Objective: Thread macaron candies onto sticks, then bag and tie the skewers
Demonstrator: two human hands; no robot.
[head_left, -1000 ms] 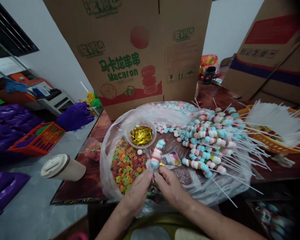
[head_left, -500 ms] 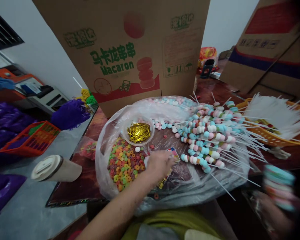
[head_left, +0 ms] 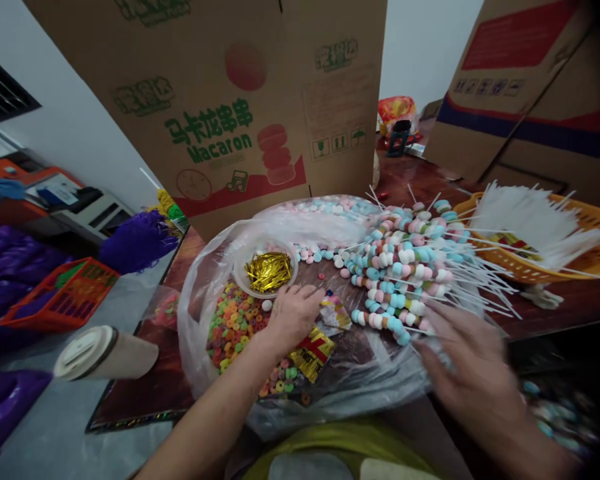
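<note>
My left hand (head_left: 296, 315) reaches over the clear plastic sheet with fingers stretched out, beside a colourful printed packet (head_left: 335, 315) and a gold twist-tie packet (head_left: 314, 353). Just beyond its fingertips stands a round clear tub of gold twist ties (head_left: 267, 270). Ring-shaped cereal pieces (head_left: 237, 317) lie to its left. My right hand (head_left: 467, 353), somewhat blurred, has its fingers apart at the near edge of a pile of candy skewers (head_left: 397, 273). These carry pink, white and blue candies on white sticks. Whether its fingertips touch a skewer, I cannot tell.
A tall cardboard box (head_left: 220, 133) stands behind the sheet. An orange basket of white sticks (head_left: 545, 267) is at right. A lidded paper cup (head_left: 107, 353) leans at the table's left edge. Candy pieces (head_left: 555, 413) show in the dark lower right.
My right hand has come in from the lower right to the skewers and no longer holds the candy bundle. My left hand has shifted slightly away from me, its fingers straighter, uncovering the gold packet.
</note>
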